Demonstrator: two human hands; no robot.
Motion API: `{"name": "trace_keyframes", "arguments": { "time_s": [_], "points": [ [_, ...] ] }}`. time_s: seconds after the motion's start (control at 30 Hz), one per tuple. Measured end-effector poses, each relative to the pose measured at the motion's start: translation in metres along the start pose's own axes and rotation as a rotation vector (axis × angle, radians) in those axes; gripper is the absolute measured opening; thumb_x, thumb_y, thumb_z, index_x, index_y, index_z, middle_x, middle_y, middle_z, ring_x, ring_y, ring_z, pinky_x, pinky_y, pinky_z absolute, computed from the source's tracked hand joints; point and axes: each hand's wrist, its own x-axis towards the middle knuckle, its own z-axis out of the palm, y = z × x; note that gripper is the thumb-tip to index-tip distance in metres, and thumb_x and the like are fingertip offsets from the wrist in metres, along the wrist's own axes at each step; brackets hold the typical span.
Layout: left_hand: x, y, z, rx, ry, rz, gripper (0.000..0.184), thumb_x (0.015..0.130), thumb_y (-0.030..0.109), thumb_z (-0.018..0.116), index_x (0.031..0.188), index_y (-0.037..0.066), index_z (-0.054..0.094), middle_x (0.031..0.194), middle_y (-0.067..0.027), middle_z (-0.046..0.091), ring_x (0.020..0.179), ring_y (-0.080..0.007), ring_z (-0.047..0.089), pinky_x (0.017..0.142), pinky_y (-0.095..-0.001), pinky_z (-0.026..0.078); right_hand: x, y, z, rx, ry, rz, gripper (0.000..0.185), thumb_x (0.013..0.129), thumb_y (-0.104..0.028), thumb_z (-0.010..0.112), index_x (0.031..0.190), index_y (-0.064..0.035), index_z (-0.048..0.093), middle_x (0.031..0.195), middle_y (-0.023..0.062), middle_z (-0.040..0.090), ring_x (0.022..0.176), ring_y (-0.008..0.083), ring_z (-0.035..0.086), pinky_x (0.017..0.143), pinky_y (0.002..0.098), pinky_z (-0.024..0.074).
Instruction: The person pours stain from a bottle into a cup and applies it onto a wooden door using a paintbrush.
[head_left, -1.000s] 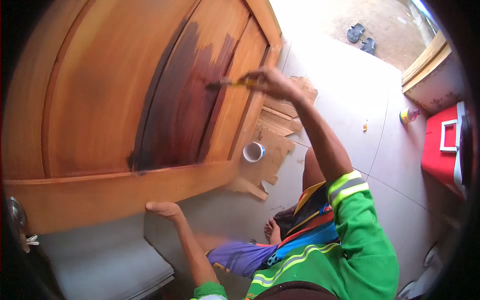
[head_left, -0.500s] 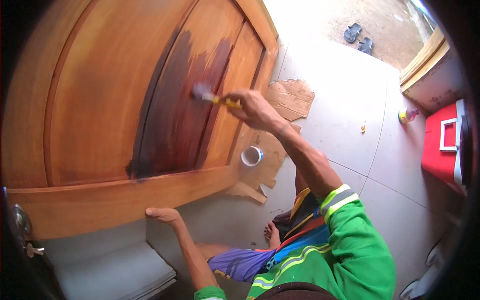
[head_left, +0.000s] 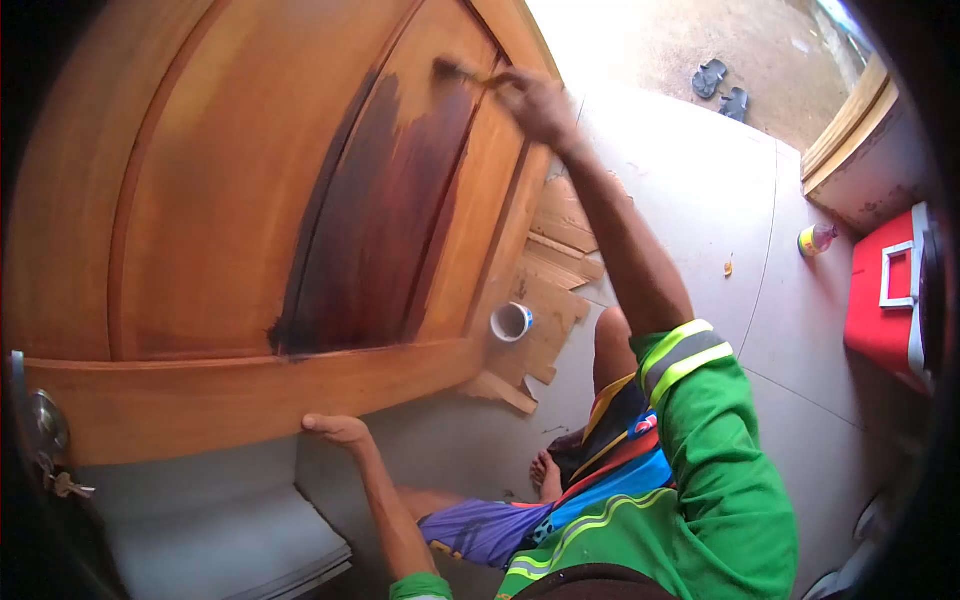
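A wooden panel door (head_left: 200, 250) stands tilted across the left of the view. My right hand (head_left: 540, 108) is closed round the handle of a paintbrush (head_left: 455, 72). Its dark bristles, blurred by motion, are at the upper part of a narrow panel. Below the brush, dark brown stain (head_left: 370, 240) covers most of that panel, with ragged upper edges over the lighter wood. My left hand (head_left: 338, 430) grips the door's near edge, thumb on the face and fingers hidden behind it. A white tub (head_left: 512, 322) sits on cardboard (head_left: 550, 325) beside the door.
A doorknob (head_left: 47, 420) with hanging keys (head_left: 72, 487) is at the far left. Pale flat boards (head_left: 225, 545) lie stacked below the door. To the right are a red cooler (head_left: 870, 310) and a bottle (head_left: 817, 240). Sandals (head_left: 709, 78) lie outside on the ground.
My right hand has moved the paintbrush up the panel, away from me. The stain reaches a little differently along its upper edge. My left hand stays on the door's edge.
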Motion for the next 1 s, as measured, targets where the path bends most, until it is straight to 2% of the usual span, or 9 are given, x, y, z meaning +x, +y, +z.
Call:
{"name": "trace_keyframes", "arguments": {
  "time_s": [0.1, 0.23, 0.3, 0.43, 0.53, 0.63, 0.77, 0.9, 1.0],
  "points": [
    [0.0, -0.005, -0.002, -0.025, -0.022, -0.025, 0.085, 0.101, 0.058, 0.02, 0.142, -0.016, 0.017, 0.144, -0.0353, 0.026, 0.13, -0.0407, 0.037, 0.109, -0.0451, 0.034, -0.065, -0.063, 0.028, 0.08, -0.181, -0.001, 0.021, 0.087, -0.013, 0.063, 0.105, -0.004, 0.065, 0.099, 0.0204, 0.065, 0.097, 0.0395, 0.061, 0.085, 0.0445, 0.0497],
    [0.004, -0.021, -0.002, 0.007, 0.013, 0.005, 0.084, 0.101, 0.058, 0.02, 0.142, -0.015, 0.017, 0.144, -0.0355, 0.027, 0.13, -0.0407, 0.038, 0.108, -0.0458, 0.035, -0.08, -0.103, -0.013, 0.116, -0.67, -0.084, 0.025, 0.085, -0.013, 0.063, 0.11, -0.0101, 0.065, 0.107, 0.0164, 0.065, 0.103, 0.0358, 0.061, 0.089, 0.0433, 0.0504],
    [0.003, -0.022, -0.001, 0.025, 0.006, 0.016, 0.084, 0.101, 0.058, 0.021, 0.142, -0.015, 0.018, 0.143, -0.0362, 0.027, 0.129, -0.0416, 0.039, 0.107, -0.0463, 0.036, -0.045, -0.091, -0.033, 0.081, -0.746, -0.091, 0.028, 0.085, -0.02, 0.067, 0.111, -0.0128, 0.067, 0.107, 0.0149, 0.067, 0.102, 0.0345, 0.062, 0.09, 0.0412, 0.0507],
    [-0.001, -0.014, 0.001, 0.047, 0.042, -0.075, 0.085, 0.1, 0.058, 0.022, 0.141, -0.016, 0.02, 0.14, -0.0381, 0.031, 0.127, -0.0439, 0.041, 0.106, -0.0473, 0.037, 0.044, -0.033, -0.017, -0.125, -0.348, -0.028, 0.029, 0.086, -0.024, 0.067, 0.114, -0.0162, 0.069, 0.098, 0.0142, 0.071, 0.084, 0.026, 0.069, 0.078, 0.0362, 0.0539],
    [-0.002, 0.012, 0.001, 0.051, 0.072, 0.065, 0.085, 0.1, 0.058, 0.022, 0.139, -0.017, 0.024, 0.138, -0.0384, 0.034, 0.125, -0.0447, 0.042, 0.105, -0.0474, 0.038, 0.063, -0.033, -0.029, -0.081, -0.146, 0.198, 0.029, 0.085, -0.021, 0.067, 0.112, -0.0118, 0.069, 0.097, 0.0179, 0.07, 0.088, 0.0285, 0.068, 0.079, 0.0362, 0.0538],
    [0.0, -0.018, 0.001, -0.044, 0.051, 0.033, 0.084, 0.101, 0.058, 0.022, 0.136, -0.018, 0.029, 0.137, -0.0378, 0.036, 0.124, -0.0439, 0.043, 0.104, -0.0468, 0.039, 0.028, -0.029, -0.005, -0.046, 0.065, -0.04, 0.027, 0.086, -0.02, 0.064, 0.111, -0.0116, 0.069, 0.099, 0.0177, 0.069, 0.09, 0.0294, 0.068, 0.08, 0.0371, 0.0536],
    [0.0, -0.01, 0.002, -0.084, 0.039, 0.03, 0.084, 0.1, 0.059, 0.021, 0.136, -0.017, 0.027, 0.136, -0.0358, 0.035, 0.123, -0.0415, 0.044, 0.102, -0.0459, 0.041, -0.071, -0.094, 0.027, 0.017, -0.172, -0.092, 0.023, 0.088, -0.013, 0.063, 0.11, -0.0117, 0.069, 0.1, 0.0141, 0.069, 0.095, 0.0292, 0.066, 0.084, 0.0392, 0.0532],
    [0.002, -0.021, 0.0, -0.043, 0.034, 0.042, 0.083, 0.101, 0.058, 0.021, 0.137, -0.017, 0.026, 0.136, -0.0359, 0.035, 0.123, -0.0411, 0.044, 0.102, -0.0455, 0.04, -0.053, -0.123, -0.034, 0.172, -0.698, -0.017, 0.026, 0.085, -0.015, 0.068, 0.11, -0.0095, 0.068, 0.105, 0.0144, 0.069, 0.1, 0.0317, 0.065, 0.089, 0.0423, 0.0511],
    [0.001, -0.02, 0.003, -0.039, 0.062, 0.057, 0.08, 0.103, 0.053, 0.021, 0.137, -0.018, 0.028, 0.137, -0.0377, 0.036, 0.124, -0.0425, 0.044, 0.104, -0.0452, 0.039, 0.027, -0.065, -0.026, -0.093, -0.43, -0.128, 0.023, 0.09, -0.029, 0.066, 0.111, -0.0197, 0.07, 0.099, 0.0122, 0.071, 0.089, 0.028, 0.068, 0.081, 0.0384, 0.0549]
  ]
}}
